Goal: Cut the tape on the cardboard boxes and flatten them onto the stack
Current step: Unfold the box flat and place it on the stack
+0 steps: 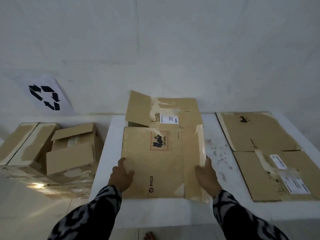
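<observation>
Since the flattened box [162, 161] looks light but floppy at its creases, left hand [122, 175] and right hand [207, 175], each grip lying spread flat, should slide it by opposite edges.

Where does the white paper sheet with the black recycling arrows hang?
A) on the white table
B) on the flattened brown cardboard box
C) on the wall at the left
C: the white paper sheet with the black recycling arrows hangs on the grey wall, above the brown cardboard boxes at the left.
</observation>
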Motion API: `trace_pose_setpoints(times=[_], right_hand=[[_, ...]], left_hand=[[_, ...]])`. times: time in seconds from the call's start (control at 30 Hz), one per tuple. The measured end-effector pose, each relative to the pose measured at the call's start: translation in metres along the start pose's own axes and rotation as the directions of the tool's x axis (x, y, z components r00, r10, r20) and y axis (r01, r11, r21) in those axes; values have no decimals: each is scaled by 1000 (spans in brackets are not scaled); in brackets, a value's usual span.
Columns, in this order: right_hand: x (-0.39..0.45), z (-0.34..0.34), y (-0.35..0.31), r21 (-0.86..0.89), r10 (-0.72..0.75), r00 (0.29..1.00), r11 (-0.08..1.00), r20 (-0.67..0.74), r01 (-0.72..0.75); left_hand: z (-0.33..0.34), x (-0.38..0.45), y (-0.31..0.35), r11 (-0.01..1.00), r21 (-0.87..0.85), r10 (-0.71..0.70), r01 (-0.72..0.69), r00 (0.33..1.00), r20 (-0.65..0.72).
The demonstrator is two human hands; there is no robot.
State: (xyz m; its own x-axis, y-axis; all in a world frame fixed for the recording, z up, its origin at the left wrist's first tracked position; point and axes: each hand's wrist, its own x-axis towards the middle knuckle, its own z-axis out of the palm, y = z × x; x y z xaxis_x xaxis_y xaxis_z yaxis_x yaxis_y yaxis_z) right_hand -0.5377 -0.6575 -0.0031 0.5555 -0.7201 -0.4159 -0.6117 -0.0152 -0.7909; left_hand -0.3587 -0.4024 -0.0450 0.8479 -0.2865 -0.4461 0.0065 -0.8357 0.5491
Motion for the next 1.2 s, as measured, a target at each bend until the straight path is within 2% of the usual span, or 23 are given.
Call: trace_pose_setpoints(times=[0.17,0.3,0.43,0.57,0.63,0.7,0.77,0.83,0.87,0.93,1.03,1.2], right_hand=[[22,4,11,-176,63,997,983,35,-56],[23,21,29,-415,209,977,893,41,-173],[21,32,39,-394,299,954,878,13,-270],[27,28,42,-416,364,930,840,-47,-349],[33,21,48,-322,384,923,876,14,-360],[37,14,51,-105,308,948,949,83,-299],[38,10,46,51,235,961,968,144,-244],[39,11,40,117,194,958,968,211,-222],[39,12,38,108,178,957,972,230,-206],[40,13,36,80,157,959,980,235,-180],[40,11,27,91,116,970,986,215,-138],[37,-18,13,130,33,987,990,159,-54]], left_hand=[[7,2,-13,979,186,-107,89,990,93],[24,-6,-21,939,301,-207,168,973,101],[23,-2,-22,948,234,-243,216,966,92],[13,13,-25,945,30,-326,325,943,69],[6,23,-30,951,-27,-305,309,946,108],[0,35,-39,961,-112,-236,254,960,154],[-9,44,-45,934,-249,-203,256,955,218],[-13,50,-46,883,-373,-174,285,937,304],[-12,51,-44,886,-370,-163,280,935,316],[-8,53,-38,931,-305,-120,201,957,266],[-6,49,-24,978,-195,-52,73,992,112],[-20,15,10,960,-276,-23,39,998,60]])
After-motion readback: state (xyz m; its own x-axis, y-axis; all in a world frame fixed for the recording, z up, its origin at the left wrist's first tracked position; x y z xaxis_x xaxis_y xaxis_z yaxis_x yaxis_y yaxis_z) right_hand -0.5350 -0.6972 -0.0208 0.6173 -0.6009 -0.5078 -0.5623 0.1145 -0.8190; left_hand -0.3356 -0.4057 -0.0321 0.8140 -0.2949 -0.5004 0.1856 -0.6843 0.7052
